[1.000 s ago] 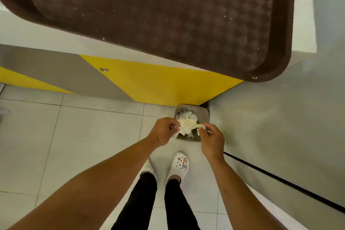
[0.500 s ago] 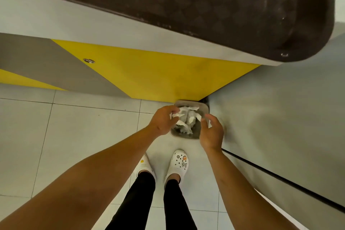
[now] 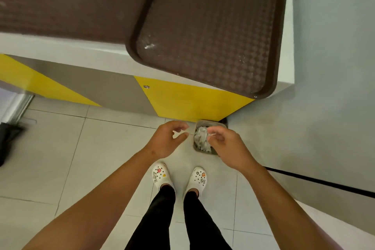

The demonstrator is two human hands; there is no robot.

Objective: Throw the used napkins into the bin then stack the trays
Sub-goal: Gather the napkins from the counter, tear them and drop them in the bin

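Head view looked straight down for me, and nearest were two legs in black trousers ending in white clogs (image 3: 178, 177) dotted with charms, planted on pale floor tiles (image 3: 50, 158). Just beyond the feet I saw both arms reaching forward. My left hand (image 3: 166, 140) hung above the tiles a little to the left of the bin (image 3: 197, 149), its fingers loosely curled and spread, gripping nothing. My right hand (image 3: 225, 148) hovered over the bin's near right edge, fingers likewise slack and apart, with nothing in them. The bin was a small grey container standing on the floor in the corner where the yellow-and-grey counter front (image 3: 188, 101) met the wall (image 3: 324, 67), and crumpled white napkins (image 3: 199, 138) filled it nearly to the rim. Farther off, on the white counter top (image 3: 60, 46), lay two brown trays side by side: the right tray (image 3: 213, 26) overhung the counter's edge and carried white crumbs, the left tray (image 3: 60, 0) sat partly out of frame, neither stacked on the other.
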